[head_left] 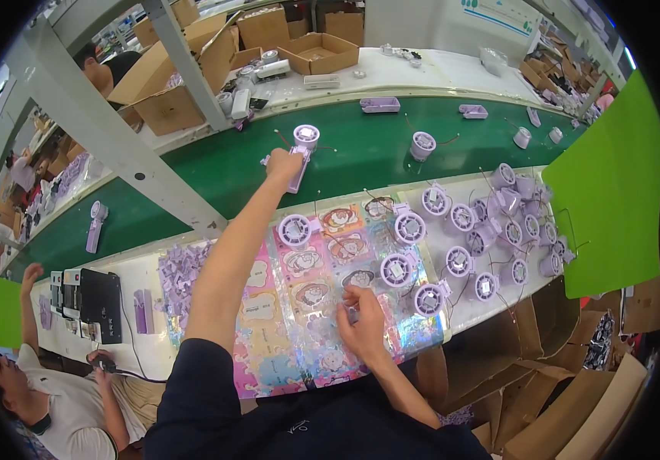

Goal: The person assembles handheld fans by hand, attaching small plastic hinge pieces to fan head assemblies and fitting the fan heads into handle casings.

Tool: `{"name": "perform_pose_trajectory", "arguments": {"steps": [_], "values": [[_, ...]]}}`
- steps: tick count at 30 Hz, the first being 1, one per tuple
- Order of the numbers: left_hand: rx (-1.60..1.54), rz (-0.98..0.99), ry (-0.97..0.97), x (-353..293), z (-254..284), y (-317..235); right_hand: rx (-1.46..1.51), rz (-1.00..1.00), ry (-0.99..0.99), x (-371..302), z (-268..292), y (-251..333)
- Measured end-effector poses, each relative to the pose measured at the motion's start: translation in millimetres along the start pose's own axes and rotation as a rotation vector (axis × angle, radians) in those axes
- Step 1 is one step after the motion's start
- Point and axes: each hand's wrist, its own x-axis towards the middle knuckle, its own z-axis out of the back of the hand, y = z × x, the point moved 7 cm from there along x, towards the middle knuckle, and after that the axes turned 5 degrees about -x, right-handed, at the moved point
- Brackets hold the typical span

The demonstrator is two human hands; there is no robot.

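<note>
Left hand (LH) (284, 163): curled round lilac plastic handheld-fan unit (296, 182), over green smooth conveyor belt (360, 170); belt contact n/v, cannot tell.
Fan axis: long axis runs away from wearer, tilted slightly R. Round head end points out beyond LH; straight handle end shows just R of LH, on wearer's side.
Fan form: round vented head, slim handle, thin wires splayed both sides. Head-to-handle join unclear; LH covers mid-handle, fingertips mostly hidden.
Right hand (RH) (362, 326): released, fingers loosely bent, above glossy iridescent film sheet w/ coloured cartoon panels (278, 371). Contact w/ sheet: cannot tell.
Sheet: near edge partly hidden by wearer's torso.
Round lilac plastic fan heads (485, 287): R of RH, mostly upright, spoked faces up, pale square centres, thin wires. Far-R group overlaps; count unclear.
Belt R of LH: single lilac fan head w/ wires (423, 146), well apart from LH.
Belt L of LH: lilac round-headed fan w/ long handle (95, 227), well apart; handle toward wearer.
Heap L of L forearm: small angular lilac plastic parts (176, 277), partly hidden by forearm.
Far L of RH: black box-shaped device (100, 307); co-worker's hand (101, 360) nearby, on dark corded item, details too small.
R of RH, below table: open brown cardboard cartons (533, 399), cut off by dark rim.
</note>
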Motion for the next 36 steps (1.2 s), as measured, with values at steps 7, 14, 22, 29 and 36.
{"name": "perform_pose_trajectory", "arguments": {"steps": [7,14,22,29,36], "values": [[0.363,-0.582,-0.254,-16,42,-39,-0.036,-0.027,-0.008,6,1,-1],[0.592,-0.398,-0.057,-9,58,15,-0.048,-0.034,-0.026,7,-1,1],[-0.128,-0.418,-0.232,-78,118,-9,-0.003,-0.032,-0.027,2,-4,1],[-0.137,-0.891,-0.154,-285,119,-6,-0.079,0.009,-0.013,2,0,6],[0.054,-0.841,0.100,-331,77,46,-0.251,0.257,0.093,4,-9,35]]}}
